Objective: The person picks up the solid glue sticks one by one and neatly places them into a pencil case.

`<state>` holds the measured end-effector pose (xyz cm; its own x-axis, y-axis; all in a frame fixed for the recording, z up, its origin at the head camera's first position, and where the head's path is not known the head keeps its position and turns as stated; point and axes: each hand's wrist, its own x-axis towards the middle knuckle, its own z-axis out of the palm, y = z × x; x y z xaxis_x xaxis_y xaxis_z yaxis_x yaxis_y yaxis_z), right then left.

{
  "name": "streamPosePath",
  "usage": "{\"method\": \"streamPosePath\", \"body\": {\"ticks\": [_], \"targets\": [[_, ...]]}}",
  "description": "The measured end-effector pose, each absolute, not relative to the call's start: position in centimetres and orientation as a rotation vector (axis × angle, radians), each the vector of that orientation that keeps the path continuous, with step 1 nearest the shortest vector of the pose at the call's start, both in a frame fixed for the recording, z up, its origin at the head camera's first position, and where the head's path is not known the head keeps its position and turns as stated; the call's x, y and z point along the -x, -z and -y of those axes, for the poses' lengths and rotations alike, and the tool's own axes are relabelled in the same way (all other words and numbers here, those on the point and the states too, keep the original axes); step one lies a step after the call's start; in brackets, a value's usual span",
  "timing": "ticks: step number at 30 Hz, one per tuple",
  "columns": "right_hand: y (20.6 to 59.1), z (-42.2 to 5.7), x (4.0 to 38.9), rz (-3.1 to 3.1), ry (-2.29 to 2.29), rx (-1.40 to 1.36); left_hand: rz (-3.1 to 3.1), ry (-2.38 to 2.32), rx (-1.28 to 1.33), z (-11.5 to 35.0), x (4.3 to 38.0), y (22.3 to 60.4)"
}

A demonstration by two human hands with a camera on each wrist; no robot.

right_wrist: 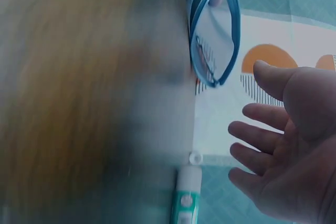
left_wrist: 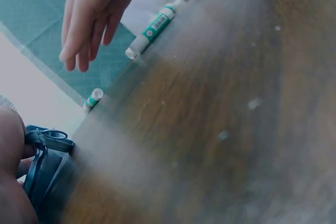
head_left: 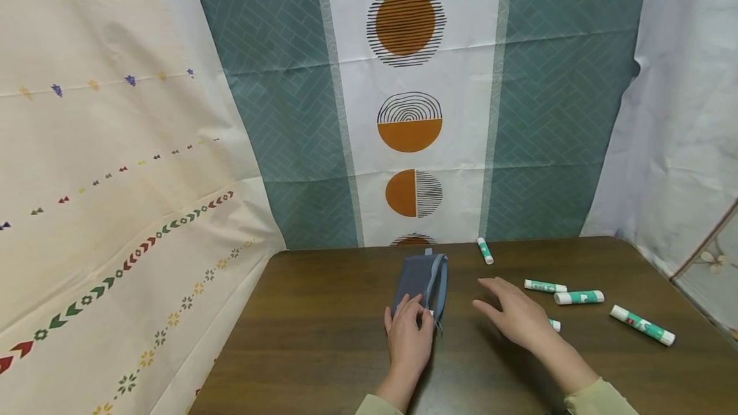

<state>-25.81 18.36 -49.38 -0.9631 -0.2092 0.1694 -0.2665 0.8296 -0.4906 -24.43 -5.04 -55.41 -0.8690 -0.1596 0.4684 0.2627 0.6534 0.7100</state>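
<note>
A blue-grey zippered pouch (head_left: 416, 274) lies on the brown table, its zip side gaping open in the right wrist view. My left hand (head_left: 408, 341) grips the near end of the pouch, thumb and fingers bent around that edge. To the right, my right hand (head_left: 516, 316) hovers above the table with spread, relaxed fingers, holding nothing. One green-and-white glue stick (head_left: 555, 325) is partly hidden behind that hand. Two more, a smaller glue stick (head_left: 545, 286) and a thicker glue stick (head_left: 579, 298), lie just beyond it.
Another glue stick (head_left: 642, 325) lies farther right, and a glue stick (head_left: 485, 251) sits by the table's back edge. Patterned green and white cloth (head_left: 409, 88) hangs behind the table (head_left: 311, 325). A cream cloth (head_left: 132, 210) hangs along the left side.
</note>
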Motion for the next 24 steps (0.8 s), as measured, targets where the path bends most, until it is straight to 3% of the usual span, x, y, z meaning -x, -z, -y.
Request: {"method": "streamPosePath", "body": {"ticks": [24], "targets": [[50.4, -25.3, 24.2, 2.842, -0.8, -0.405, 2.362, 1.123, 0.09, 5.1, 24.6, 55.7]]}}
